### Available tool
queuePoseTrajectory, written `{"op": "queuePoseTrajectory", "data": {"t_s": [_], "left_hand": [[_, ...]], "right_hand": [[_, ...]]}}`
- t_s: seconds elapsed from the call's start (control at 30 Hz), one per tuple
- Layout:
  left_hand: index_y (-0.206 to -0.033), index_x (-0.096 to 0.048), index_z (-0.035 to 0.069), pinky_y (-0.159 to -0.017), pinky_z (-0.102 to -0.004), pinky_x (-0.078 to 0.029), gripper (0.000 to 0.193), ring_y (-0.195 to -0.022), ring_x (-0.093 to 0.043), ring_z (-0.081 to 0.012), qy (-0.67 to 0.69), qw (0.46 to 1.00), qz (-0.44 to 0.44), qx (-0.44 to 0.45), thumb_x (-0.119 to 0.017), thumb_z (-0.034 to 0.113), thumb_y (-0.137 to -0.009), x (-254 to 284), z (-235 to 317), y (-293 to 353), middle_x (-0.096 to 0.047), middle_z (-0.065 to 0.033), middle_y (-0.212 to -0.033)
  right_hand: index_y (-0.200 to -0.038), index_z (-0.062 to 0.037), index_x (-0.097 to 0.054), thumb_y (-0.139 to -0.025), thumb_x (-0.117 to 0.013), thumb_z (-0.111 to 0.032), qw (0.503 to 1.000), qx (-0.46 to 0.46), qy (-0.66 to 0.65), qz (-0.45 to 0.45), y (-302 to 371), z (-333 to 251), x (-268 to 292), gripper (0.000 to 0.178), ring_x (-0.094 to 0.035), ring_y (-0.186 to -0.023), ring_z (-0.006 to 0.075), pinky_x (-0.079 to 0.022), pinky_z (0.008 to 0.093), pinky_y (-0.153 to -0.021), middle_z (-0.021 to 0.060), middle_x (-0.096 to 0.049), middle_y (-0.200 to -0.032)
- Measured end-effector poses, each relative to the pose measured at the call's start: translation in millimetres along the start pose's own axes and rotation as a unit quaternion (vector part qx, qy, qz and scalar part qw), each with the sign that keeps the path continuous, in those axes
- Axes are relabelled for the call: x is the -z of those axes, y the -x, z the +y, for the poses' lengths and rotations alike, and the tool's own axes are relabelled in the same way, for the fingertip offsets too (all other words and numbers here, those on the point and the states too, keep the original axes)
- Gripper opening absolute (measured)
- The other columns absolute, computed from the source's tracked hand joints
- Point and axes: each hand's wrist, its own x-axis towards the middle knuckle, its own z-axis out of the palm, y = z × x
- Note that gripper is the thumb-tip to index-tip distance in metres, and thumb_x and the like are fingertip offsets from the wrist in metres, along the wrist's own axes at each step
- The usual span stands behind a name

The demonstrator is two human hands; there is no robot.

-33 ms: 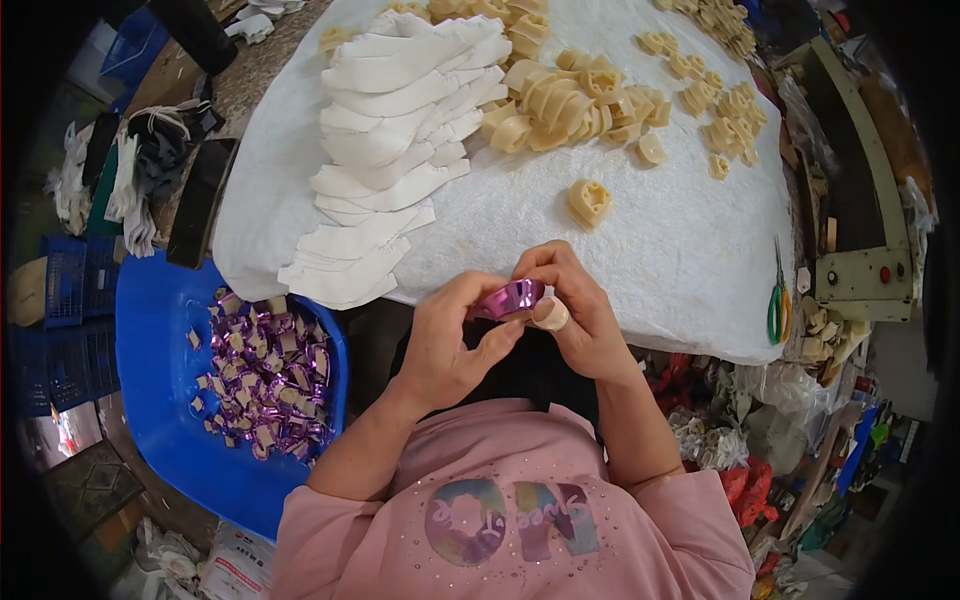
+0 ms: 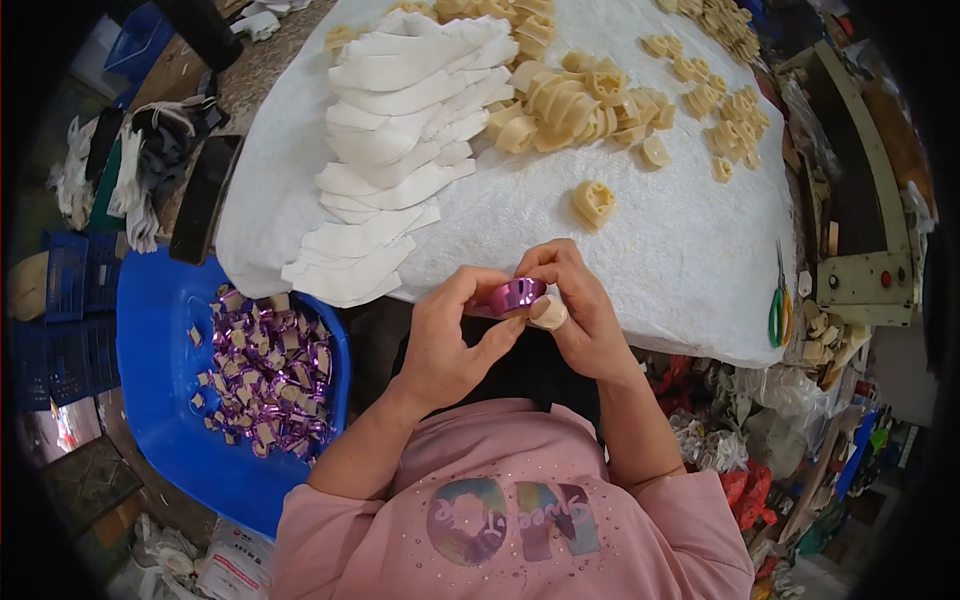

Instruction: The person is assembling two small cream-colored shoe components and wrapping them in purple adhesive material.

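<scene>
Dozens of purple-and-beige pieces, heaped in a blue tub left of the person, beside the near left edge of the white-covered counter; apparently the finished share. White strips, many, overlapping in a column from far to near on the counter's left part; unused, by the look of them. Left hand, one: fingers pinched on the left side of a shiny purple band, held between both hands at the counter's near edge. Right hand, one: fingers closed on the band's right side, a pale beige cover about its thumb; this piece judged unfinished. Beige pieces: one large heap far centre, one lone piece beyond the hands, smaller clusters far right; judged left to do. Open room: narrow gap between tub and left hand; bare counter from lone piece rightward to the scissors by the right edge.
</scene>
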Motion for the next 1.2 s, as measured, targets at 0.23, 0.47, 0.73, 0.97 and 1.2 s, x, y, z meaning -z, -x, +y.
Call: {"op": "queuePoseTrajectory", "data": {"t_s": [0.23, 0.47, 0.73, 0.97, 1.2], "left_hand": [[-0.088, -0.056, 0.000, -0.058, -0.0235, -0.042, 0.021, -0.063, -0.051, -0.0091, 0.040, 0.994, 0.092, -0.045, -0.068, 0.016, -0.081, 16.3, -4.5, 18.8, -0.058, -0.0050, -0.072], [-0.107, -0.057, -0.002, -0.073, -0.0232, -0.046, 0.023, -0.080, -0.055, -0.0095, -0.238, 0.901, 0.361, 0.019, -0.060, 0.003, -0.085, 97.7, -19.0, 68.8, -0.059, -0.0044, -0.091], [-0.107, -0.059, -0.001, -0.072, -0.0295, -0.046, 0.025, -0.080, -0.058, -0.0167, -0.667, 0.595, 0.447, 0.024, -0.060, 0.012, -0.085, 170.3, -19.6, 121.3, -0.062, -0.0109, -0.092], [-0.100, -0.061, -0.001, -0.057, -0.0243, -0.043, 0.020, -0.063, -0.058, -0.0122, -0.119, 0.911, 0.379, 0.113, -0.050, 0.014, -0.092, 130.3, -30.3, 59.0, -0.064, -0.0070, -0.074], [-0.082, -0.063, -0.002, -0.053, -0.0217, -0.040, 0.018, -0.061, -0.056, -0.0086, 0.155, 0.915, 0.355, 0.112, -0.054, 0.012, -0.089, 119.0, -23.1, 39.2, -0.061, -0.0052, -0.070]], "right_hand": [[-0.088, -0.0031, -0.055, -0.078, -0.066, -0.020, 0.986, 0.069, 0.145, -0.033, -20.6, -20.1, -17.5, 0.022, -0.046, -0.083, 0.0288, -0.038, 0.0370, -0.075, 0.0118, -0.051, -0.088], [-0.096, -0.0050, -0.059, -0.073, -0.066, -0.008, 0.981, 0.089, 0.154, -0.076, -63.2, -16.2, -41.3, 0.025, -0.046, -0.092, 0.0278, -0.037, 0.0369, -0.076, 0.0107, -0.053, -0.097], [-0.095, -0.0058, -0.060, -0.066, -0.066, -0.002, 0.954, 0.147, 0.242, -0.098, -78.2, -17.8, -77.4, 0.030, -0.046, -0.094, 0.0262, -0.036, 0.0374, -0.078, 0.0075, -0.052, -0.096], [-0.090, -0.0061, -0.061, -0.063, -0.065, 0.001, 0.952, 0.177, 0.218, -0.119, -83.2, -21.1, -101.8, 0.028, -0.047, -0.092, 0.0255, -0.035, 0.0376, -0.079, 0.0065, -0.053, -0.093], [-0.082, -0.0060, -0.059, -0.065, -0.066, -0.005, 0.953, 0.175, 0.225, -0.105, -85.4, -26.4, -117.7, 0.018, -0.048, -0.087, 0.0253, -0.036, 0.0375, -0.074, 0.0065, -0.053, -0.086]]}}
